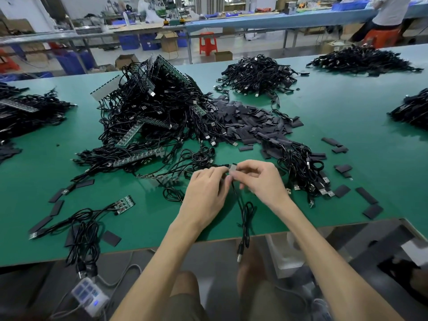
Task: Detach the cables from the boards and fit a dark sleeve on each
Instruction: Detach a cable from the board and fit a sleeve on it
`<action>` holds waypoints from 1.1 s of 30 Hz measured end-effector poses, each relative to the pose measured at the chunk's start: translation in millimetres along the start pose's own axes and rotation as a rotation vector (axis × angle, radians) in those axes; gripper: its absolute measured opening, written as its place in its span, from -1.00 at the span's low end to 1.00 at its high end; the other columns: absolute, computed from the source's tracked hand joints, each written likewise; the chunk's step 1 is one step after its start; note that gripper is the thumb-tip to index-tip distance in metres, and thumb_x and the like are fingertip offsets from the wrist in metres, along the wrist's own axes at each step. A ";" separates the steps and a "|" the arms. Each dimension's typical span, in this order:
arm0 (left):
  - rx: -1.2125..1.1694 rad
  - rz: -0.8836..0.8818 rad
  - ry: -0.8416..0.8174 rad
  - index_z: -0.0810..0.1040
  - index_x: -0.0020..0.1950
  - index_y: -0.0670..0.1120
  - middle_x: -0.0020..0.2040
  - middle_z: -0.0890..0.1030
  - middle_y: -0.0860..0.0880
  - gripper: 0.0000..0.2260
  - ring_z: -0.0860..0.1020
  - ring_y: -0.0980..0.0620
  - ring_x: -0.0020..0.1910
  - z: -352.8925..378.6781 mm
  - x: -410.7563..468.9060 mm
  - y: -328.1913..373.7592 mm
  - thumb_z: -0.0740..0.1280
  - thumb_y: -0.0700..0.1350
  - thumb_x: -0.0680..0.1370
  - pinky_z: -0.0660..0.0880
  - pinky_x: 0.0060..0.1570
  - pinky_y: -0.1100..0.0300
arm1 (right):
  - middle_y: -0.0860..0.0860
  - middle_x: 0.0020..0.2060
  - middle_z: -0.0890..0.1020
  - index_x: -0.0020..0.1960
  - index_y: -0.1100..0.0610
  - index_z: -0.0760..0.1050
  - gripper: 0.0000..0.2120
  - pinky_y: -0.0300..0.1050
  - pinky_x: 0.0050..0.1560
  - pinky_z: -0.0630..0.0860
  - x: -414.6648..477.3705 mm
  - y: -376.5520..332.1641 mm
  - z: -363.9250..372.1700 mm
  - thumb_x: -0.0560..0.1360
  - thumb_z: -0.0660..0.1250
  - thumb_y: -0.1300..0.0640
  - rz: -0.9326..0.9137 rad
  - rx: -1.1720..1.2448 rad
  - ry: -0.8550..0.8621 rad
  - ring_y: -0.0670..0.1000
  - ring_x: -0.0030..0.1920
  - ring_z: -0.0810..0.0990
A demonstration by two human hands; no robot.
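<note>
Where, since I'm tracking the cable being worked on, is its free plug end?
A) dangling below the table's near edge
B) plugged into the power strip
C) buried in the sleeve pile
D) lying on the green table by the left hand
A: the cable pinched by the left hand and right hand drops over the table edge, and its plug hangs below it.

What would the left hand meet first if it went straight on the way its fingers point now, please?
The left hand points away and rightward, so it would almost at once meet the small pale piece on the cable, then the right hand pinching it; they look about level, though depth is uncertain.
</note>
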State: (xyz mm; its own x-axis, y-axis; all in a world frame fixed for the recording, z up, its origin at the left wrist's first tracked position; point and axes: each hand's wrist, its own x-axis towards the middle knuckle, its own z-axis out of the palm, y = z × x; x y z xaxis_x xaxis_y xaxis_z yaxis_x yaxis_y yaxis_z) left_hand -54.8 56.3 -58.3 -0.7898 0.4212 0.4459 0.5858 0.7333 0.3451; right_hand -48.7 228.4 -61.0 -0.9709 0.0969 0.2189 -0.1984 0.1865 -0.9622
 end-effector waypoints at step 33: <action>0.007 -0.051 -0.022 0.57 0.09 -0.10 -0.01 0.62 0.00 -0.82 0.52 -0.05 -0.01 -2.8 -2.0 -3.6 0.21 -0.07 0.71 0.41 0.11 -0.02 | 0.24 0.40 0.39 0.55 0.31 0.18 -0.38 0.05 0.46 0.29 0.8 6.2 13.2 0.67 0.23 -0.06 0.061 -0.976 0.249 0.18 0.42 0.30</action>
State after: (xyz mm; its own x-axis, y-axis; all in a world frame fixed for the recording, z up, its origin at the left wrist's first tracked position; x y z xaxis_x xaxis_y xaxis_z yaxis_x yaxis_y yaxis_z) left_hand -54.8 51.4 -58.1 -0.8223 0.3948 0.4098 0.5437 0.7577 0.3611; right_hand -52.6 216.7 -69.0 -0.8978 0.3136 0.3091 0.1552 0.8823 -0.4443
